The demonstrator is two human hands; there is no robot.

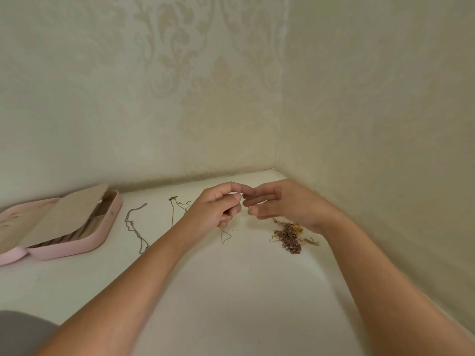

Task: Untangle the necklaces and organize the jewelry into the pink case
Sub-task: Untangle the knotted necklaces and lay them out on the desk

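My left hand (pixel 218 206) is raised a little over the white tabletop, its fingers curled round a thin chain (pixel 225 236) whose loop hangs down to the surface. My right hand (pixel 280 201) meets it fingertip to fingertip; its fingers look blurred, and whether they pinch the chain is unclear. A tangled heap of copper and gold chains (pixel 290 236) lies under my right wrist. A silver necklace (pixel 136 227) and a gold necklace (pixel 172 209) lie stretched out left of my hands. The pink case (pixel 102 240) stands open at the left, its beige flap raised.
The white tabletop (pixel 231 291) sits in a corner between two patterned walls (pixel 372 124), close behind and to the right. A grey shape (pixel 20 332) shows at the bottom left corner.
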